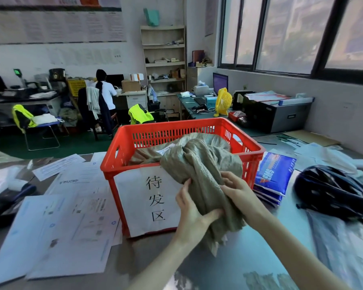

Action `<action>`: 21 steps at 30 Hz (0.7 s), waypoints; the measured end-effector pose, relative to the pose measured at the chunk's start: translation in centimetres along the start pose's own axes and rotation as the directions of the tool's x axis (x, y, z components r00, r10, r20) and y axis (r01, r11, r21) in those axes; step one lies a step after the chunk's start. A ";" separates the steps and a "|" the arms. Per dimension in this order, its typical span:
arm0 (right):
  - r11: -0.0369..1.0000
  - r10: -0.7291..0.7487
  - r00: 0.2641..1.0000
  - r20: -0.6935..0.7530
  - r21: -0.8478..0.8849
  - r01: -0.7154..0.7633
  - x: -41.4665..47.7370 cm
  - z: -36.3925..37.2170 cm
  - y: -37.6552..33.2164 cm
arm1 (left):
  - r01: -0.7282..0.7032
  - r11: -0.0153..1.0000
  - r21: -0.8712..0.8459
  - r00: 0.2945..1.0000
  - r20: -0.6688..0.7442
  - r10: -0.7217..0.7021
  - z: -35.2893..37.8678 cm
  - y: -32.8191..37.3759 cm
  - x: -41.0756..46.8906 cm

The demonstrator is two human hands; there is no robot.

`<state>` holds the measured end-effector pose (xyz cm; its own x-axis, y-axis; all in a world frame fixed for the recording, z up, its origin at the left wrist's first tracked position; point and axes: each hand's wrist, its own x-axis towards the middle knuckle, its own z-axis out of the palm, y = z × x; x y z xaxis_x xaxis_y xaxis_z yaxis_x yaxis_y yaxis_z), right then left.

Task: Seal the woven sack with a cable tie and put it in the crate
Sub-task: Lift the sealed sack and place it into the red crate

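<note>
An olive-grey woven sack (199, 162) lies partly inside the red plastic crate (249, 151), its gathered neck hanging over the crate's front rim toward me. My left hand (194, 208) grips the bunched neck from the left, thumb across the fabric. My right hand (237, 190) clamps the same neck from the right, just above the left hand. The loose end of the sack dangles below my hands over the table. A white paper label (143, 204) with black characters covers the crate's front. No cable tie is visible.
Printed sheets (71, 222) cover the table left of the crate. A stack of blue packets (274, 176) lies right of it, then a black helmet (331, 193). Further back a person sits at a desk (105, 91), with chairs and a yellow fan (223, 101).
</note>
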<state>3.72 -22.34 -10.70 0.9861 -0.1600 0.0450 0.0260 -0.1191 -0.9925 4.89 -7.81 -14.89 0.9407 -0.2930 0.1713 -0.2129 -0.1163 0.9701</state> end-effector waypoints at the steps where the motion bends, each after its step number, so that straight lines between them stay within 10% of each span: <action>1: 1.000 -0.021 0.999 0.037 0.006 0.021 -0.2 0.1 -0.3 | 0.001 0.998 -0.058 1.000 0.027 0.001 -0.1 -0.2 0.2; 6: 0.985 -0.165 0.967 0.196 -0.023 0.172 -0.2 0.4 -2.4 | -0.093 0.982 -0.167 0.994 -0.075 0.081 -1.1 0.6 1.6; 12: 0.922 -0.358 0.925 0.126 -0.111 0.372 2.4 1.6 -5.7 | -0.271 0.949 0.158 0.952 -0.103 0.289 -4.6 5.9 6.1; 21: 0.839 -0.364 0.931 0.025 -0.426 0.339 8.5 5.4 -7.2 | -0.452 0.415 0.790 0.774 0.115 0.622 -11.3 10.2 17.8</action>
<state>12.78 -17.52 -3.78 0.9126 -0.0815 0.4006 0.2864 -0.5718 -0.7687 22.47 -3.50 -0.03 0.5652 -0.4087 0.7166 -0.7219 -0.6654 0.1899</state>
